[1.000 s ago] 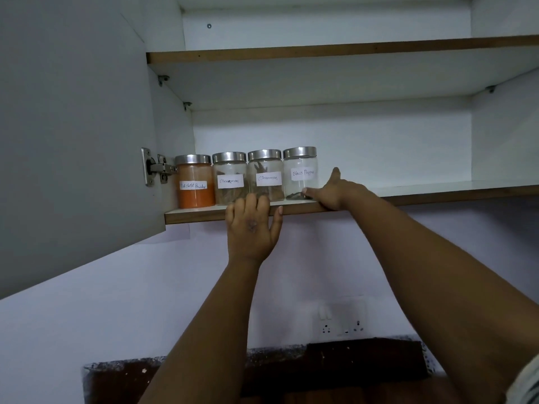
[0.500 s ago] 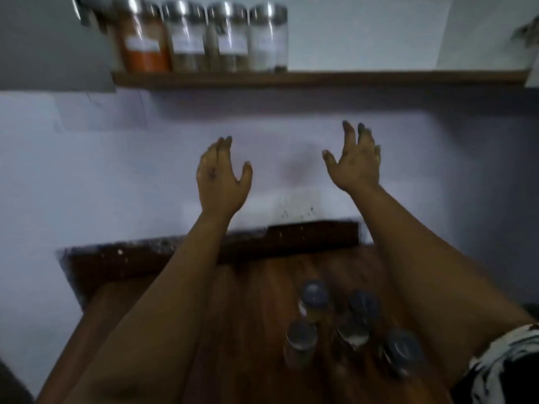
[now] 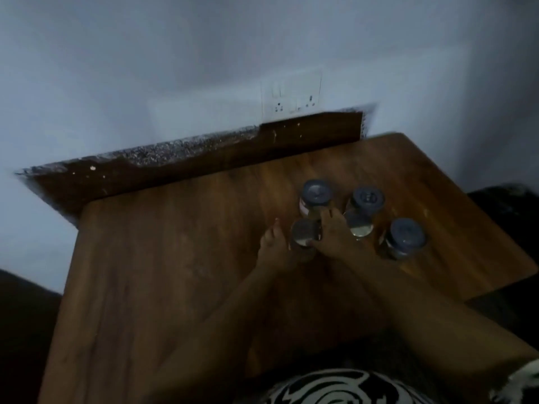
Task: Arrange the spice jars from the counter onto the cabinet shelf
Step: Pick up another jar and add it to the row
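Five lidded spice jars [image 3: 406, 239] (contents blurred) on counter [image 3: 175, 258].

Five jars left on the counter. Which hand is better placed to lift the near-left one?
Left, probably. The left hand already flanks the near-left jar, fingers along its left side. The right hand lies between that jar and the middle jar.

One head-worn camera looks steeply down from above the wooden counter [image 3: 175, 272], facing the wall [image 3: 145, 68], near the jars [image 3: 358, 217].
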